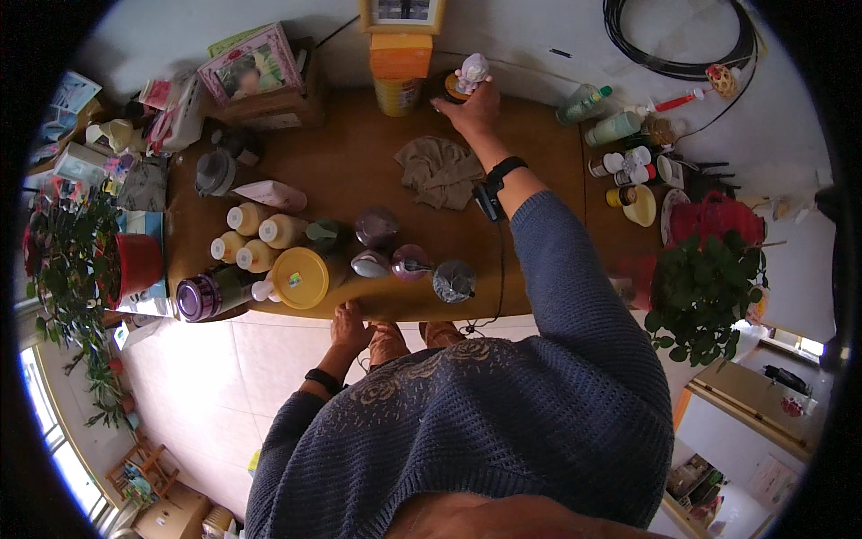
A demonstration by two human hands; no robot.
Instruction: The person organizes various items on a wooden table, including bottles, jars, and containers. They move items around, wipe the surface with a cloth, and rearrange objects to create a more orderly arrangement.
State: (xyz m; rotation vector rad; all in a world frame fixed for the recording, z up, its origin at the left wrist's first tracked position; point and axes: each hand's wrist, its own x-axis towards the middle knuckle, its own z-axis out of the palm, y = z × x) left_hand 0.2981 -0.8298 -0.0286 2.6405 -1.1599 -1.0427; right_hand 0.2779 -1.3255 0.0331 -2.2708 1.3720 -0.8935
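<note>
At the back of the brown wooden table [350, 162], my right hand [475, 111] is around a dark round container [452, 86] with an orange label. A small pale figurine [473, 71] is on or against that container, close to my fingers. Part of the container is hidden by the hand and the figurine. My left hand [349, 327] rests with bent fingers at the table's front edge; whether it grips the edge is unclear. Between the hands, a crumpled brown cloth [438, 172] lies on the tabletop.
Cream bottles [279, 231], a yellow-lidded canister [301, 277], a purple-capped flask [199, 298] and a clear-wrapped item [454, 281] crowd the front left and middle. An orange box [401, 55] tops a yellow tub [397, 98]. Bottles [584, 104] and a potted plant [697, 296] stand right.
</note>
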